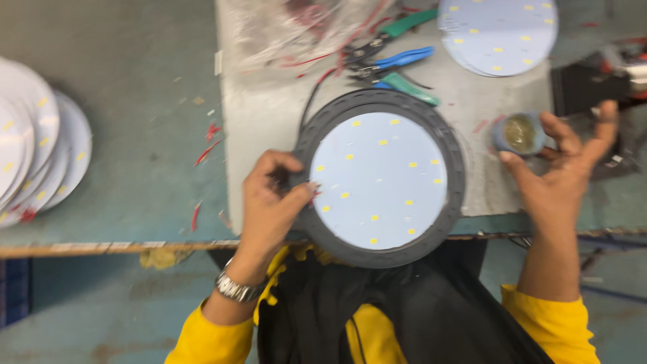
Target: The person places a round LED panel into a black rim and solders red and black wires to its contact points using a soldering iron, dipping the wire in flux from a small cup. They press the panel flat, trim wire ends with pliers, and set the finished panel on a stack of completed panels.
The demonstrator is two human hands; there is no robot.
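Observation:
A round dark grey lamp housing [448, 141] lies at the bench's near edge with a white round board [381, 176] dotted with small yellow chips set inside it. My left hand [269, 202] grips the housing's left rim, thumb resting on the board's edge. My right hand [563, 168] hovers to the right of the housing, fingers spread, holding nothing. Its fingertips are close to a small round open tin [520, 133] with yellowish paste in it.
Pliers and cutters with blue and green handles [397, 64] lie behind the housing beside a clear plastic bag [290, 27]. More white chip boards are stacked at top right [499, 34] and far left [34, 155]. A black block [586, 84] sits at right.

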